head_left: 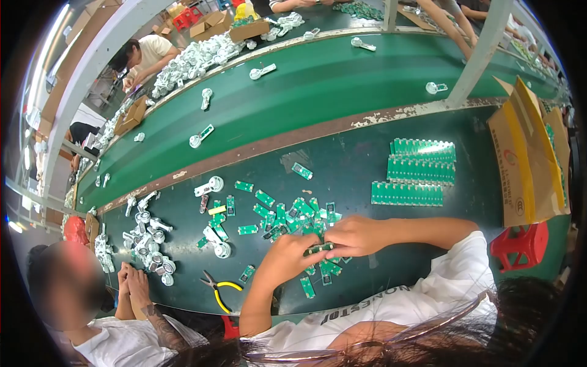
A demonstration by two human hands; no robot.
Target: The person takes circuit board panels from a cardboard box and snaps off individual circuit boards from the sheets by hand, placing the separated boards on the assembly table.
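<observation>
My left hand (286, 259) and my right hand (356, 236) meet at the middle of the near table, fingers closed. Between their fingertips they grip a small circuit board (319, 249), partly covered by the fingers. Loose green circuit boards (301, 214) lie in a scattered heap just beyond and under my hands. One single board (307, 287) rests on the near side of my left hand. To the left, yellow-handled pliers (221, 290) lie with their jaws apart.
Green board panels (406, 194) are laid in rows at the right, beside a cardboard box (527, 159) and a red stool (520, 248). White plastic parts (147, 238) pile up at the left, near a co-worker's hands (134, 284). A green conveyor belt (306, 82) runs beyond.
</observation>
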